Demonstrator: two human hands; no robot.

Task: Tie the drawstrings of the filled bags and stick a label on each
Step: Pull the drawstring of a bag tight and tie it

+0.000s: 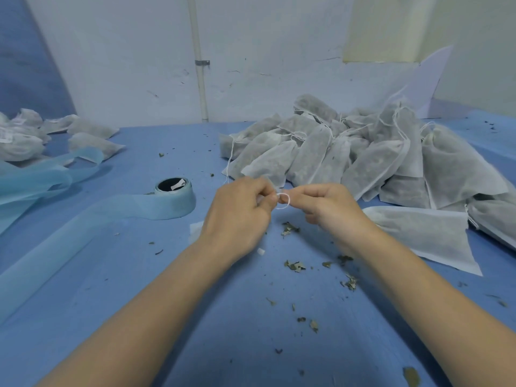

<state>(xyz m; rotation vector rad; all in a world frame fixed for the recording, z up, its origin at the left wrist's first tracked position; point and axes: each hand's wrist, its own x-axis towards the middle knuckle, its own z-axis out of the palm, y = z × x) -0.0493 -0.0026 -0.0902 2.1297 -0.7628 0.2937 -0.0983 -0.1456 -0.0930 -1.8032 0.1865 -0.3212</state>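
Both hands pinch a thin white drawstring (282, 201), the left hand (240, 216) and right hand (328, 210) close together with a small loop between their fingertips; the bag it belongs to is mostly hidden under the left hand, and I judge the loop could slip free or cinch before the end passes through. Beyond and right of the hands lies a heap of white gauzy fabric bags (363, 152) showing dark dried leaf inside, while far left of the hands sits a smaller group of similar bags (25, 141) on the blue tabletop (223, 317), some apparently labelled

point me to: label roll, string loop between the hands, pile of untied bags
label roll (175, 201): head view, on its outer blue side wall.
string loop (283, 201): head view, on the white loop's strand.
pile of bags (371, 155): head view, on a middle bag's fabric.
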